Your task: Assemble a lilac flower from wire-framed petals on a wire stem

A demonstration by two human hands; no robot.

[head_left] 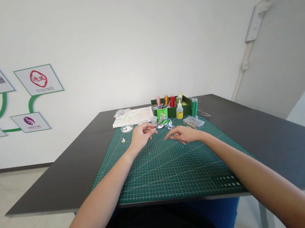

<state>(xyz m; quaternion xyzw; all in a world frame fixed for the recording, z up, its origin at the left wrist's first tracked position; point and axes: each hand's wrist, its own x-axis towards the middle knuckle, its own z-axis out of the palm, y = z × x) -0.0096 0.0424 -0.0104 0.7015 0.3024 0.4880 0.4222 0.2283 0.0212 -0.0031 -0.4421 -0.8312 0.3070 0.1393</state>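
My left hand [143, 134] hovers over the green cutting mat [162, 171], thumb and fingers pinched on a thin, dark stem-like piece [158, 124]. Its far end runs toward small white and purple pieces [170, 126], so I cannot tell whether they are joined. To the right, my right hand [185, 134] is held palm down with fingers stretched forward and slightly bent; nothing shows in it. A small white flower-like piece [123, 140] lies on the mat left of my left hand. Beyond the hands stands a bright green tin [162, 113] holding dark-handled tools.
A dark green box [189, 106] with coloured thread spools stands at the back. Before it are a yellow-labelled glue bottle [179, 111], a green glitter tube [194, 106] and a clear case [194, 122]. White sheets [132, 116] and a round dish [127, 128] are at back left.
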